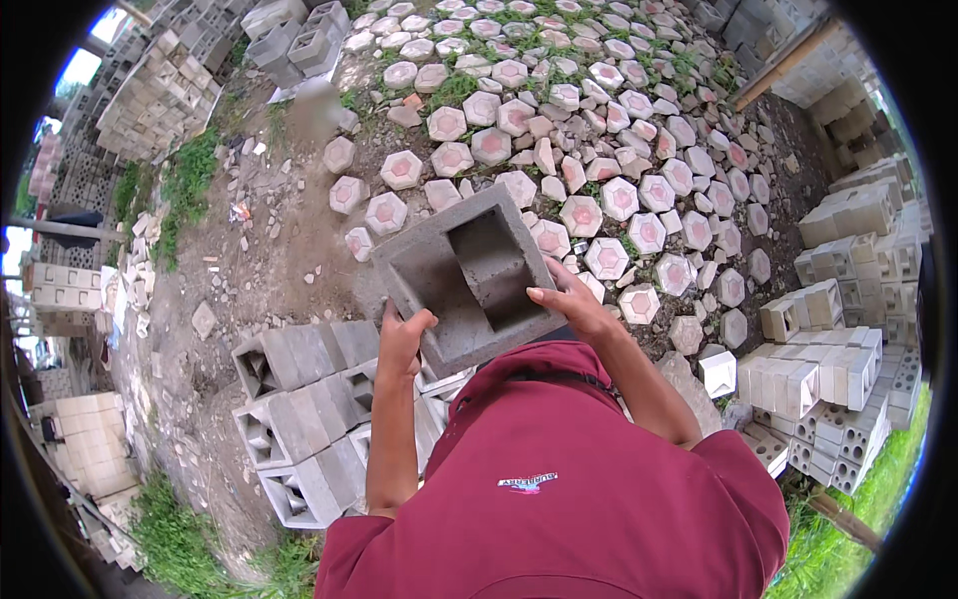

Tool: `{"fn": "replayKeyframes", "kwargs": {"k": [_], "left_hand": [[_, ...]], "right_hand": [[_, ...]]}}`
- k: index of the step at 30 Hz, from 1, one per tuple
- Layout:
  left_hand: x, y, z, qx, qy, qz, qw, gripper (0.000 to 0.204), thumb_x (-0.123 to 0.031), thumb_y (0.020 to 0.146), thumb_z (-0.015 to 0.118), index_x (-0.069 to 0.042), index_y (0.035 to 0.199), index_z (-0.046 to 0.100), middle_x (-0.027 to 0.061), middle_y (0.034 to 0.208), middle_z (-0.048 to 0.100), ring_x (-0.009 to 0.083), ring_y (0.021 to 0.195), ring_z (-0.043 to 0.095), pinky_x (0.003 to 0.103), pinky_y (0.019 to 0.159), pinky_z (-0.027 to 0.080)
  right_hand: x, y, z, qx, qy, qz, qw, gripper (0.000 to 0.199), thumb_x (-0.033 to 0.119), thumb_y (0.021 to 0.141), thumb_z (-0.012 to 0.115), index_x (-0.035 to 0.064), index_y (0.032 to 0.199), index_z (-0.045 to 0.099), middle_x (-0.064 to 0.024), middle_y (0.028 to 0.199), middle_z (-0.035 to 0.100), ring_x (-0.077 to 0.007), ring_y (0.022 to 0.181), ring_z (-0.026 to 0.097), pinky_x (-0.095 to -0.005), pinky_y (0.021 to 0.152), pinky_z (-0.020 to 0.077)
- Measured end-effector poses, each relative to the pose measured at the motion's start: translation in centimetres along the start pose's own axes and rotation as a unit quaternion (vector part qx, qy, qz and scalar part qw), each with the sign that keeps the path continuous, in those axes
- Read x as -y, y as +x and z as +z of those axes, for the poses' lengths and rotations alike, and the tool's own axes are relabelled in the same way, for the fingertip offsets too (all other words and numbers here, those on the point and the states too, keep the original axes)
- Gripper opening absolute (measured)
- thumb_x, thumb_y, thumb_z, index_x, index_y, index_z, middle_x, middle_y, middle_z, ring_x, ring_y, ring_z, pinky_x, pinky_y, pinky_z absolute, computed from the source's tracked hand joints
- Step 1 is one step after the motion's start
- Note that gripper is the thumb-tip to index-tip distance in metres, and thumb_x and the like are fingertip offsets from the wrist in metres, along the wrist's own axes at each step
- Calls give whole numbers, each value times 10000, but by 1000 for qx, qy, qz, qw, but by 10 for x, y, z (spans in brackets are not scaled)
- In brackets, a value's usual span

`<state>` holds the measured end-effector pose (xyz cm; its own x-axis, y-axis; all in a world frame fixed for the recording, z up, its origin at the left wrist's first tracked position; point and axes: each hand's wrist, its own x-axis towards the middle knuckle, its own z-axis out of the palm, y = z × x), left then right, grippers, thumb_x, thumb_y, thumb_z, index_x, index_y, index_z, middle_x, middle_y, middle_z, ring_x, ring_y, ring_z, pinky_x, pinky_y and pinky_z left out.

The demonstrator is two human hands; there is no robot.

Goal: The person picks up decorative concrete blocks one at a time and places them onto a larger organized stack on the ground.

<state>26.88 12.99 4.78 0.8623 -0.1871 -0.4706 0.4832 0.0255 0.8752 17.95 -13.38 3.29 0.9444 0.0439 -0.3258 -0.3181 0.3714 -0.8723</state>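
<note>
Both hands hold up one grey hollow concrete block in front of my body, its open cavities facing up toward me and its body tilted. My left hand grips the block's near left edge, thumb on top. On its right side my right hand is wrapped round the edge, thumb lying over the rim. The undersides of both hands' fingers are hidden by the block. Below my left forearm sits a stack of similar grey blocks, partly covered by my arm and shirt.
Hexagonal pavers with reddish centres lie spread over the ground ahead, among rubble and weeds. Stacked blocks stand at right, more blocks at far left. A wooden pole juts in at upper right. Bare dirt stretches at left.
</note>
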Motion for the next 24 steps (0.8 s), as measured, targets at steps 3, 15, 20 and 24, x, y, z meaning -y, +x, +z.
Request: {"fn": "replayKeyframes", "kwargs": {"k": [3, 15, 20, 24], "left_hand": [[-31, 43, 42, 45, 5, -3, 999, 607, 16, 702, 657, 26, 1276, 460, 96, 1073, 594, 203, 946, 575, 328, 838, 474], [-114, 185, 227, 85, -76, 65, 991, 700, -486, 918, 573, 22, 1375, 425, 121, 1316, 516, 249, 1175, 520, 356, 999, 403], [-132, 231, 290, 157, -23, 74, 985, 647, -461, 927, 568, 10, 1353, 448, 118, 1271, 542, 244, 1131, 540, 360, 967, 419], [-150, 250, 353, 213, 11, 79, 974, 587, -409, 940, 560, 18, 1332, 468, 110, 1273, 543, 225, 1142, 533, 345, 981, 402]], "right_hand": [[22, 22, -29, -46, 39, -41, 997, 777, 326, 806, 719, 19, 1420, 356, -135, 1284, 521, -230, 1202, 468, -348, 1032, 336], [160, 78, -164, -127, 75, -88, 985, 835, 352, 812, 748, -28, 1423, 325, -170, 1295, 513, -234, 1192, 490, -356, 1021, 371], [177, 86, -219, -151, 138, -108, 973, 735, 419, 891, 652, -27, 1404, 373, -153, 1341, 506, -221, 1224, 495, -345, 1028, 394], [188, 93, -246, -244, 231, -86, 938, 692, 499, 936, 558, 3, 1391, 395, -114, 1306, 530, -203, 1198, 509, -348, 1001, 418]]}}
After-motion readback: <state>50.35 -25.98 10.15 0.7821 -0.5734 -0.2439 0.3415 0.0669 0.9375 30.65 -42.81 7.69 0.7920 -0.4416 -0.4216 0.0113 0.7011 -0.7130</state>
